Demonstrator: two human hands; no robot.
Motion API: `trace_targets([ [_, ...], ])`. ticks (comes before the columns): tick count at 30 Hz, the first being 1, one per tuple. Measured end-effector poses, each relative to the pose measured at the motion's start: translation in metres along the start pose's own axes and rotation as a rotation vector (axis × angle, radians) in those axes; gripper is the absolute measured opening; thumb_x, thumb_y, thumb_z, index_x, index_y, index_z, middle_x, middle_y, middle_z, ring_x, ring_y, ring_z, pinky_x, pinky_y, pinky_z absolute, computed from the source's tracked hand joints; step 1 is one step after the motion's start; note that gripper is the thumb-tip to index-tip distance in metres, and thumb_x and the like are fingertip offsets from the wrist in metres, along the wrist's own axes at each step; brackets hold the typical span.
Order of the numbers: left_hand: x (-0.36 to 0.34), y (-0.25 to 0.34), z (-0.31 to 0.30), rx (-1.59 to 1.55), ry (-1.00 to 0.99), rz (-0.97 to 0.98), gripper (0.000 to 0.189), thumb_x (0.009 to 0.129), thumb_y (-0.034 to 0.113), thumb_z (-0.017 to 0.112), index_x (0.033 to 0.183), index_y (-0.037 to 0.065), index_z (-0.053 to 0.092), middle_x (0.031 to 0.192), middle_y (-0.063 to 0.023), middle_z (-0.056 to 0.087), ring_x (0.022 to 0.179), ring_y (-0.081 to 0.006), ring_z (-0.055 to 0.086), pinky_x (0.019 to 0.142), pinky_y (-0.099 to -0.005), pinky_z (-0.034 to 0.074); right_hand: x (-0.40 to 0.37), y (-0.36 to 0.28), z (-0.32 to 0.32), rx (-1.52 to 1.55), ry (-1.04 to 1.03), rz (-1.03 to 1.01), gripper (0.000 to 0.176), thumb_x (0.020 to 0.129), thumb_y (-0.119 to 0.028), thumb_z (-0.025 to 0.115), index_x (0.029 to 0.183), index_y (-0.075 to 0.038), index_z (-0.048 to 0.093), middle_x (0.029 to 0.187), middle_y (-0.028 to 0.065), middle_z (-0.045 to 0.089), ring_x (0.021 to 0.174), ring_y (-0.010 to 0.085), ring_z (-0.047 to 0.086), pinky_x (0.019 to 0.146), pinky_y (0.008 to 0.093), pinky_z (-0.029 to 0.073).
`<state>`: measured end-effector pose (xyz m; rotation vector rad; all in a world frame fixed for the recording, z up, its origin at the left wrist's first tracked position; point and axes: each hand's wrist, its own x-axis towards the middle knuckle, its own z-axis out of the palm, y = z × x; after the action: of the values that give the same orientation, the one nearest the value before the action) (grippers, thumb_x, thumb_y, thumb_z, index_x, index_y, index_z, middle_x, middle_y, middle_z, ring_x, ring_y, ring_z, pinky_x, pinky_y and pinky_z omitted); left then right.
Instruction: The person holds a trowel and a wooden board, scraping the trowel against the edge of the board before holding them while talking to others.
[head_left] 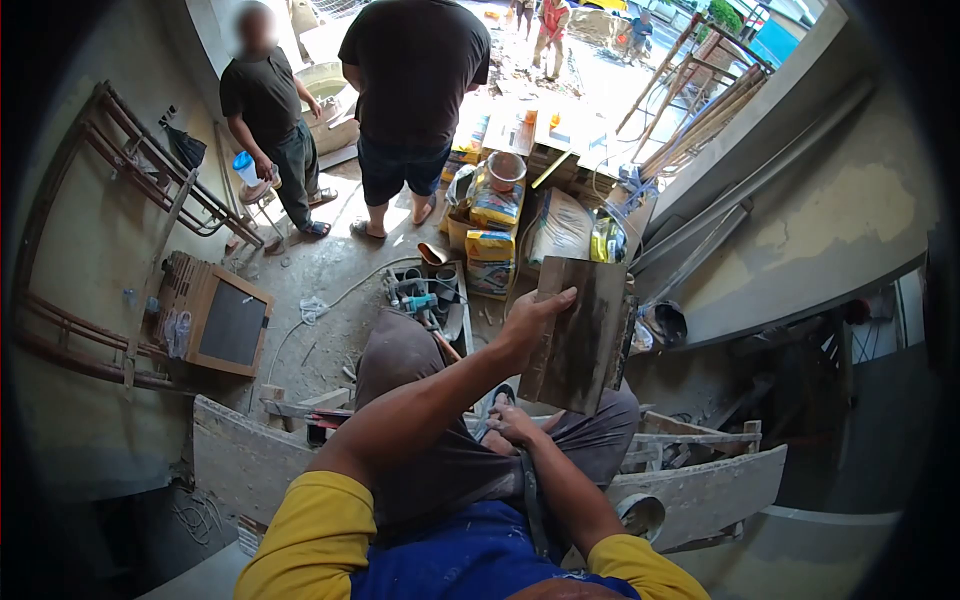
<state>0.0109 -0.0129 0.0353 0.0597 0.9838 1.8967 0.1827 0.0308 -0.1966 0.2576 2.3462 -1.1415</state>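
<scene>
My left hand (538, 322) grips the left edge of a dark, stained rectangular board (578, 335), with the thumb on its face. The board is raised and slightly tilted above my lap. Lower down, between my knees, my right hand (512, 424) is beside my sandaled foot (497, 440). Its fingers are bent together, and whatever they hold is too small to make out. My forearms reach in from yellow sleeves, over my grey trousers (405, 370).
I sit on a worn plank (700, 495). Ahead are a tool crate (425, 295), cement bags (490, 262) and a bucket (502, 170). Two people stand at the upper left. A wooden cabinet (215, 315) and metal frames (150, 180) are left; poles (700, 100) lean right.
</scene>
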Motion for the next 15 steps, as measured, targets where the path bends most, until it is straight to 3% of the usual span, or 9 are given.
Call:
trace_targets([
  [15, -0.0012, 0.0005, 0.001, 0.012, 0.004, -0.001, 0.035, 0.084, 0.034, 0.063, 0.101, 0.005, 0.056, 0.09, -0.0053, 0.062, 0.078, -0.0136, 0.061, 0.07, -0.0284, 0.05, -0.0012, -0.001, 0.0, 0.054, 0.003, 0.021, 0.042, 0.08, -0.03, 0.063, 0.112, -0.002, 0.058, 0.106, 0.0188, 0.06, 0.1, 0.0315, 0.057, 0.085, 0.0381, 0.044],
])
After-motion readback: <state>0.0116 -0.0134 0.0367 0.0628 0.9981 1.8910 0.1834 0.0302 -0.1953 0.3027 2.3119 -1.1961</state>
